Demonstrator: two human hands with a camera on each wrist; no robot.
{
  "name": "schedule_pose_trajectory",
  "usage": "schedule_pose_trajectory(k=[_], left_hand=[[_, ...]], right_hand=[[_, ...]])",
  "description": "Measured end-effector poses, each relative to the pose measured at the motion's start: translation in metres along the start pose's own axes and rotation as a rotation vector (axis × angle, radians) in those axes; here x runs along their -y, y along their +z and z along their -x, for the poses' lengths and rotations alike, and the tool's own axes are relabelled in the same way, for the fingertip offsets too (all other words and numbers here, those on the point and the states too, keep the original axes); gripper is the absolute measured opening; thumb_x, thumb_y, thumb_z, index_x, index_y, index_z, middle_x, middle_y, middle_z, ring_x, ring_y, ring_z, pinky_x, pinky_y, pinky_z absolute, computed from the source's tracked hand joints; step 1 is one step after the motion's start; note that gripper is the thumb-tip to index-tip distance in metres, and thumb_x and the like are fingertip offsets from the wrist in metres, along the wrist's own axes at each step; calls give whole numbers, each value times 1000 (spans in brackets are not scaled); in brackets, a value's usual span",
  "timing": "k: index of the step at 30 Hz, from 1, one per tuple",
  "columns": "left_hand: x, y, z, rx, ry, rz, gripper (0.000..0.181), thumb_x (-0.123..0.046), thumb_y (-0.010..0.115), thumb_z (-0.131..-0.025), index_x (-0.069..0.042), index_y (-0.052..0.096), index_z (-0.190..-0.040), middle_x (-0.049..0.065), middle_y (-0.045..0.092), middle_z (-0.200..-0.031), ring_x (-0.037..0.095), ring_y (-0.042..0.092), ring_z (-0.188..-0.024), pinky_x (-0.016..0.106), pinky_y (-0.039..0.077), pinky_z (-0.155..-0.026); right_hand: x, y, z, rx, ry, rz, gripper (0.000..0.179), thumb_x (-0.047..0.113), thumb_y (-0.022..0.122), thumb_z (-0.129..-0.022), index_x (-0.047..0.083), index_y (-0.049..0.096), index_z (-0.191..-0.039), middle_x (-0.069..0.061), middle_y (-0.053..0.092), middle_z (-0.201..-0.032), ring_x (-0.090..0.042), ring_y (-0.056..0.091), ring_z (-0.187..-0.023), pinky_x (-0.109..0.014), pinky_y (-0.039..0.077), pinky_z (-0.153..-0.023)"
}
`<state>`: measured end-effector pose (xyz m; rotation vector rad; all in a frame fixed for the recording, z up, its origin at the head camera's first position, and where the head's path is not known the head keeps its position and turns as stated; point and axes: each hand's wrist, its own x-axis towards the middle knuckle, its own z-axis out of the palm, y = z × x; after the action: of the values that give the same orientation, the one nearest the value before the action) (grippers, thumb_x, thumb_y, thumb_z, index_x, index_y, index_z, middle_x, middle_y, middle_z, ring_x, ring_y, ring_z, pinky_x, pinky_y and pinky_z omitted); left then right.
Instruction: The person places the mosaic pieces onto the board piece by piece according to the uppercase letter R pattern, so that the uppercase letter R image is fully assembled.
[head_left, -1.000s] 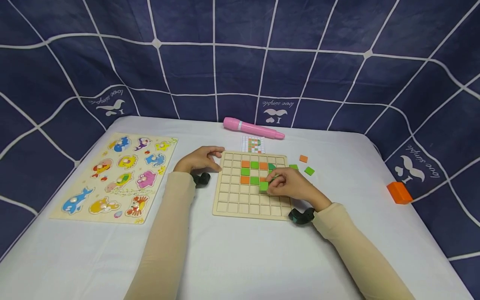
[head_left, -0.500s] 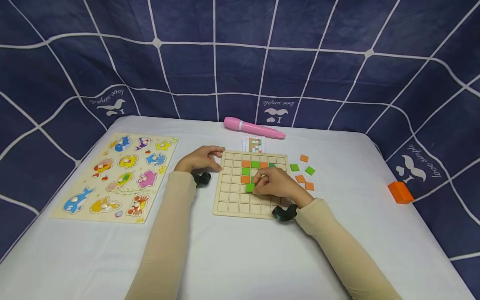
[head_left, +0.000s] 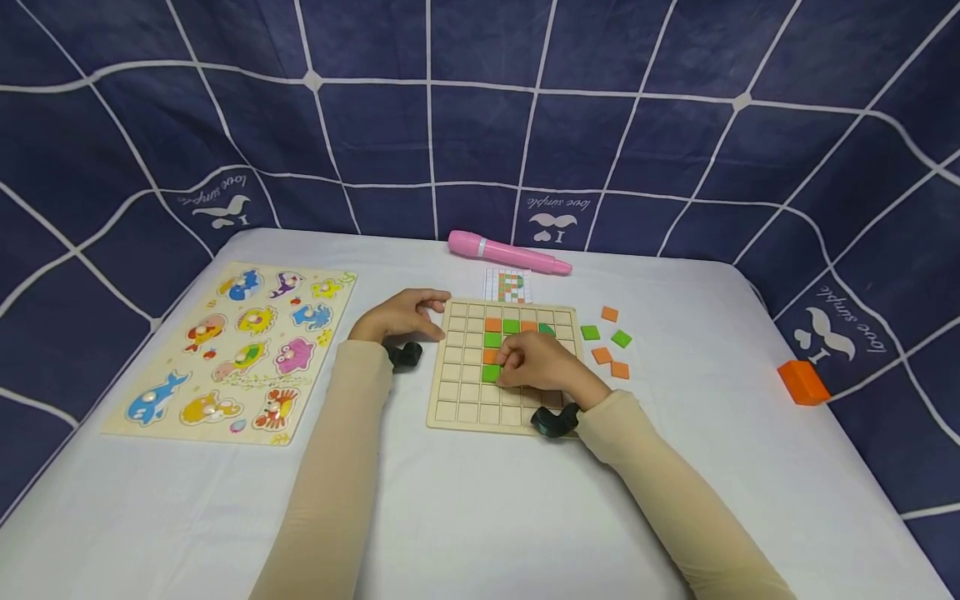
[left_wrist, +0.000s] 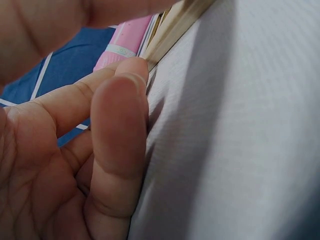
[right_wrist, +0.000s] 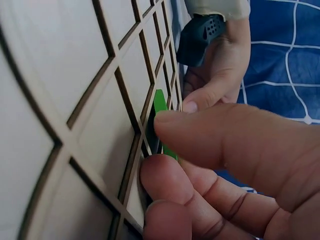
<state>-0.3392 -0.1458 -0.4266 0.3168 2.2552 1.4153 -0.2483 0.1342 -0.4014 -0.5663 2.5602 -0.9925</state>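
Observation:
A wooden grid board (head_left: 457, 412) lies flat on the white table, with orange and green square tiles in several of its cells. Over the board, my right hand (head_left: 542, 363) pinches a green square tile (head_left: 491, 374) just below an orange tile (head_left: 491, 357). In the right wrist view that green tile (right_wrist: 160, 101) stands tilted at a cell, with the thumb (right_wrist: 185, 132) against it. My left hand (head_left: 401, 317) rests at the board's left edge, its fingers loosely bent. The left wrist view shows a fingertip by the board's wooden edge (left_wrist: 175, 29). My right hand hides some tiles.
Several loose orange and green tiles (head_left: 621, 338) lie right of the board. Behind it are a small pattern card (head_left: 510, 285) and a pink microphone-shaped object (head_left: 510, 253). A sea-animal puzzle board (head_left: 225, 354) lies left; an orange block (head_left: 802, 382) stands far right.
My right hand has moved left across the board with the green tile, bringing it below the left column of tiles. The loose tiles at right came into view. My left hand has stayed put.

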Motion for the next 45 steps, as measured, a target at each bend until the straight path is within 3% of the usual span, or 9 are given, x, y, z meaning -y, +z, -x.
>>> schedule_pose_trajectory(k=[12, 17, 26, 33, 39, 45], left_hand=[[-1, -1, -2, -5, -4, -6, 86, 8, 85, -80, 0, 51, -159, 11, 56, -126, 17, 50, -87, 22, 43, -76], [1, -1, -2, -3, 3, -20, 86, 7, 85, -81, 1, 50, -159, 11, 57, -128, 16, 51, -87, 22, 43, -76], [1, 0, 1, -8, -6, -6, 86, 7, 84, -81, 0, 50, -159, 13, 56, -128, 17, 50, -88, 21, 42, -76], [1, 0, 0, 1, -8, 12, 86, 8, 84, -82, 0, 49, -160, 13, 55, -130, 17, 50, -88, 21, 44, -76], [0, 0, 2, 6, -11, -3, 88, 5, 84, -82, 0, 47, -162, 12, 55, -130, 17, 50, -90, 22, 43, -78], [0, 1, 2, 2, -12, 11, 86, 8, 84, -82, -1, 49, -161, 12, 54, -128, 16, 49, -88, 21, 44, -78]], right_hand=[[0, 1, -1, -1, 16, 3, 19, 8, 88, -86, 6, 75, -101, 1, 68, -79, -14, 59, -76, -31, 47, -78], [-5, 0, 0, 14, -25, -27, 18, 8, 86, -89, 5, 76, -103, 2, 69, -81, -12, 60, -77, -30, 48, -81], [-23, -17, 11, 129, -162, -203, 24, 4, 78, -94, -4, 74, -116, 1, 71, -90, -11, 48, -67, -23, 41, -64], [-46, -36, 26, 221, -121, -376, 32, 2, 74, -98, -11, 68, -127, -3, 71, -95, -9, 51, -65, -23, 45, -62], [-66, -57, 46, 201, -57, -429, 38, 1, 74, -99, -13, 62, -132, -6, 71, -97, -12, 56, -69, -25, 49, -63], [-89, -78, 69, 112, -51, -440, 40, -4, 68, -99, -18, 57, -135, -6, 70, -98, -11, 58, -75, -25, 49, -64]])
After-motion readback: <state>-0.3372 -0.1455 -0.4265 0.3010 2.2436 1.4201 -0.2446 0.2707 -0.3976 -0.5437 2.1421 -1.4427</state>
